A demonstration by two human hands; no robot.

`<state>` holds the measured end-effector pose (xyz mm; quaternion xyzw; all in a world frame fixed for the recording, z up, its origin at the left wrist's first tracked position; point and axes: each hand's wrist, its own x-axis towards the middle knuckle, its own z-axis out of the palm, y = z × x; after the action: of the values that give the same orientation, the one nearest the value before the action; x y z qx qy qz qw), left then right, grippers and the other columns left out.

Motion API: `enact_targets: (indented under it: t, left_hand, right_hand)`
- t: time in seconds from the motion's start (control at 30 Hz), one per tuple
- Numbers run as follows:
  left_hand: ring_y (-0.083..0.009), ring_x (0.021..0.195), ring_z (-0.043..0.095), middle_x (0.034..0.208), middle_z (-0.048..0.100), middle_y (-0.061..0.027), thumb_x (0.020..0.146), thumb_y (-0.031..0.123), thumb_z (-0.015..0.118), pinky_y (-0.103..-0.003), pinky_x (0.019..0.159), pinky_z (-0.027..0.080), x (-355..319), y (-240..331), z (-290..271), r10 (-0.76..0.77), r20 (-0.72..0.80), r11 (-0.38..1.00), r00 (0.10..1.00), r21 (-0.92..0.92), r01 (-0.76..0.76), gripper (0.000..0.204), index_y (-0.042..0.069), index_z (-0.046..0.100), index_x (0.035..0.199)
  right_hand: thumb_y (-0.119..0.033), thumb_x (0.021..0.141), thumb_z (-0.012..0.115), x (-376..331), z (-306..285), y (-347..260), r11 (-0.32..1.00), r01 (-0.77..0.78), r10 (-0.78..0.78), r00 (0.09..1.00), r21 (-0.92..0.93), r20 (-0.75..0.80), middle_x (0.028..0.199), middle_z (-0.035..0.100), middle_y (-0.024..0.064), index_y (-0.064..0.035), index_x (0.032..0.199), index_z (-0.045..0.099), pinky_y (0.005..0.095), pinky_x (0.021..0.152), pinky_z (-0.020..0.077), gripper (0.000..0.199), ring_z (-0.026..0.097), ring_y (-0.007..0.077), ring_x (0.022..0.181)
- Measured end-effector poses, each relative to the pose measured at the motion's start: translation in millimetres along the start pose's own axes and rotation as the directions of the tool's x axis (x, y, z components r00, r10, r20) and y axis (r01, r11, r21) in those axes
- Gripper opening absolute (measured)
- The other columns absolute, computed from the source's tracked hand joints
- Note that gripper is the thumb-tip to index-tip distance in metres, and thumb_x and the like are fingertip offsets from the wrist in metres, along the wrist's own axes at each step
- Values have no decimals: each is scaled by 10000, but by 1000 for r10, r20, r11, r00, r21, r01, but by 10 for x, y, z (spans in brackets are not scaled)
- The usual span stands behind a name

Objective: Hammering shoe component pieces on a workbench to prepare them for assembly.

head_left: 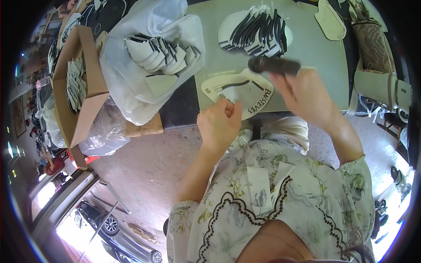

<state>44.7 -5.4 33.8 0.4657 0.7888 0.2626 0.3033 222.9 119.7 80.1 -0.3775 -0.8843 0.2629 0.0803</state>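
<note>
While the left hand [218,122] pinches the cream template [239,90] flat, the right hand [302,94] grips a dark tool [274,65]; marking seems underway; next calls for steady tracing.

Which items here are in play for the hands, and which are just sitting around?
In hand:
- left hand pinching the cream template with a cut piece under it
- right hand holding a dark tool
- fanned stack of cut pieces just behind

Lying about:
- cardboard box of pieces
- plastic bag with pieces
- second cream template
</note>
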Motion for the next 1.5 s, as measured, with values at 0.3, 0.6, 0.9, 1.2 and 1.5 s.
enact_targets:
  t: [0.3,0.6,0.9,1.2,1.5]
  left_hand:
    - [-312,904,597,912,654,-100,726,165,750,-407,750,479,248,15,-123,311,-58,948,948,93,-305,219,50,643,878]
    - [-212,866,552,868,652,-5,724,104,747,-364,791,354,480,-38,-70,419,-11,904,908,96,-416,183,97,706,902]
    - [-220,880,543,815,600,18,698,21,683,-388,818,306,515,-251,39,621,-82,783,780,3,-623,211,133,717,874]
    - [-200,893,555,840,592,25,683,3,678,-389,817,310,551,-258,34,716,-64,697,695,20,-717,254,121,711,906]
    - [-206,911,563,873,582,11,690,42,673,-399,845,330,507,-223,56,779,-67,625,624,167,-762,229,102,712,908]
  right_hand:
    - [-257,959,552,-76,170,-98,987,20,22,965,-156,262,588,609,159,22,889,542,449,491,470,287,619,361,542]
    - [-266,954,563,-53,182,-85,987,-17,60,960,-157,274,585,598,154,13,856,532,441,488,465,297,606,363,531]
    - [-247,965,543,-25,166,-167,973,-59,121,953,-224,277,562,581,138,-2,829,493,417,477,469,285,600,350,505]
    - [-241,955,555,9,144,-79,963,-68,132,963,-260,236,558,579,131,-9,828,491,425,471,473,273,607,348,511]
    - [-269,953,558,59,126,-113,958,0,75,966,-287,247,562,585,131,-7,845,490,418,465,471,292,608,339,508]
